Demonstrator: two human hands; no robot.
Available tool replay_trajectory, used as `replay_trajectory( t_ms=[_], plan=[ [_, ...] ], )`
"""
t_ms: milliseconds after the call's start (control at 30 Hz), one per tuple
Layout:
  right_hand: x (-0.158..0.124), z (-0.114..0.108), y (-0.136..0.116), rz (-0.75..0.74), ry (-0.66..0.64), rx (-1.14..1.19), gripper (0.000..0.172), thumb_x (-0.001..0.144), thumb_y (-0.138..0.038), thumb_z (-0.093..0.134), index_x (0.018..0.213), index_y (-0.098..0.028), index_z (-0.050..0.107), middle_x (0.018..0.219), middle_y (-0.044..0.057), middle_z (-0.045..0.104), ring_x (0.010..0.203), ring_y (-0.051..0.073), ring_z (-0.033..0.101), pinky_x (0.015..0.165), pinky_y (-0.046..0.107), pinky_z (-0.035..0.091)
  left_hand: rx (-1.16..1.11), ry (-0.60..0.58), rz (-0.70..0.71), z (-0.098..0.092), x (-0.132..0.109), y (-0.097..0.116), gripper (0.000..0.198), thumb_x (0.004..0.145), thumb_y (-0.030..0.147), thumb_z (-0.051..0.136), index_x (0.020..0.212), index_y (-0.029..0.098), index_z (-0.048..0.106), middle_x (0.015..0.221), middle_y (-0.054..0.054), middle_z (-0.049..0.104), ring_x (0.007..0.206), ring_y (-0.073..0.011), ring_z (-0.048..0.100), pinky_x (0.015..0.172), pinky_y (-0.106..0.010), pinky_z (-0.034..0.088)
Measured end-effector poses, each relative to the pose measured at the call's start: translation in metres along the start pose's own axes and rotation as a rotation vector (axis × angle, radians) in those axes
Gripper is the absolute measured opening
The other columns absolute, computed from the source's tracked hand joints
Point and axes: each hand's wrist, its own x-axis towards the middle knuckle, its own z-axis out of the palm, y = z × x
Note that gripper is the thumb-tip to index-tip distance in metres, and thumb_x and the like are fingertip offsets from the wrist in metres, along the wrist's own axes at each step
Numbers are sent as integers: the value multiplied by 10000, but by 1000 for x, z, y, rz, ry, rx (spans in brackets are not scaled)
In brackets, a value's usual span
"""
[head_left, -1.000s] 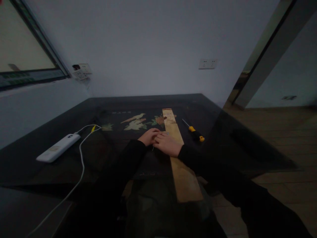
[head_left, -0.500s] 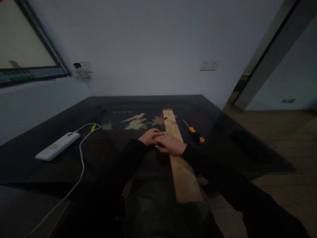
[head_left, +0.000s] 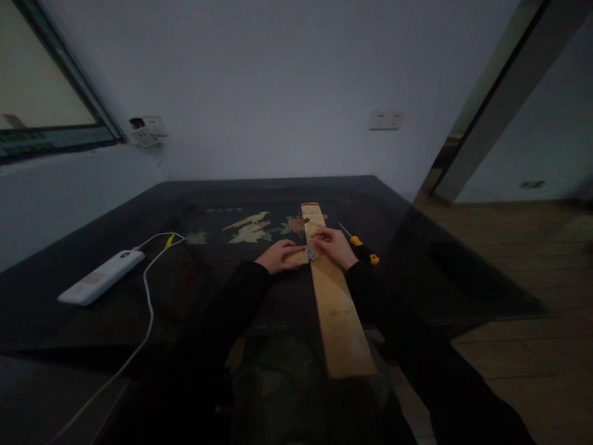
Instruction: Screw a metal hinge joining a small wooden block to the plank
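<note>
We are pressing our left hand (head_left: 278, 256) flat on the dark glass table (head_left: 463, 272), fingers stretched and gripping nothing, tips touching the left edge of the wooden plank (head_left: 336, 309). The plank is lying lengthwise from the near edge towards the far wall. A small metal piece (head_left: 310, 253), possibly a hinge in this dim light, is sitting on the plank between our hands. Our right hand (head_left: 336, 247) is resting curled on the plank just beside it; we cannot tell whether it is pinching anything. A yellow-handled screwdriver (head_left: 364, 247) is lying right of that hand, and a white power bank (head_left: 99, 284) is sitting far left.
</note>
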Motion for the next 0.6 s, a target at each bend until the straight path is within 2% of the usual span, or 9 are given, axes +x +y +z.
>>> replay_trajectory(
  t_ms=[100,233,433,600],
  plan=[
    [4,2,0,3,18,-9,242,673,-370,673,746,-139,675,605,3,611,490,94,522,498,236,421,7,7,-6,2,0,-1,525,824,450,619,1301,235,565,1152,-100,549,1085,-229,523,995,-382,408],
    [7,3,-1,74,0,54,244,644,-371,707,646,-130,672,573,11,619,527,104,547,562,253,447,16,9,-14,4,-2,-1,548,824,452,616,1319,229,541,1161,-103,549,1091,-232,520,992,-392,409],
    [4,2,-1,229,-61,281,295,537,-244,779,799,-126,711,694,32,690,640,132,632,696,295,509,12,-8,-15,3,-3,3,561,814,454,625,1322,233,535,1166,-104,557,1096,-237,517,993,-395,407],
    [11,3,-2,146,-33,187,220,629,-269,733,795,-126,704,642,26,668,581,121,615,618,272,509,18,-18,-27,1,-3,6,553,826,463,606,1320,226,536,1167,-102,555,1100,-233,513,997,-393,403]
  ],
)
